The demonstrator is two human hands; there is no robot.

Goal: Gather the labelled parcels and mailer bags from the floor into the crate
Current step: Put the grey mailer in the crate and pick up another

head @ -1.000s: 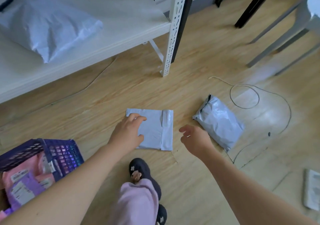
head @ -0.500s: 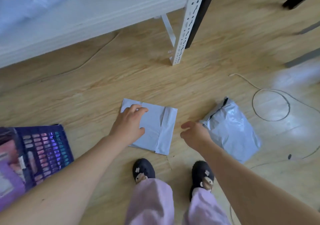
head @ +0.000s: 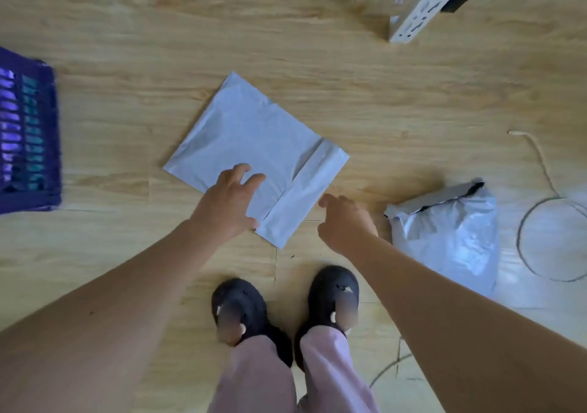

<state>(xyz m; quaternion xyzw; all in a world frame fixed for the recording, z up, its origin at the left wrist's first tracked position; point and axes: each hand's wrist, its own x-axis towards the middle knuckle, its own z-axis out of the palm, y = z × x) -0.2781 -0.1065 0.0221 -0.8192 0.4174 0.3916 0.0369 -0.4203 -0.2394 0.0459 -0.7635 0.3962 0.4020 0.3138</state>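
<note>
Only a blurred slice of purple crate (head: pixel 27 139), far left.

1. Floor (head: pixel 127 47): pale wood-grain boards, smooth, with a soft sheen at the right of the frame.
2. Flat mailer bag (head: pixel 254 133), centre: thin grey plastic film, matt and nearly smooth.
3. Stuffed mailer bag (head: pixel 451 237), right: grey plastic film, glossier and heavily crinkled.
4. Crate (head: pixel 28 139), left edge: purple lattice, probably plastic, though it is blurred.
5. Shelf post (head: pixel 422 5), upper right: white-painted, perforated metal.
6. Slippers (head: pixel 241 304): black, matt.
7. Trousers (head: pixel 254 377): pink cloth.
</note>
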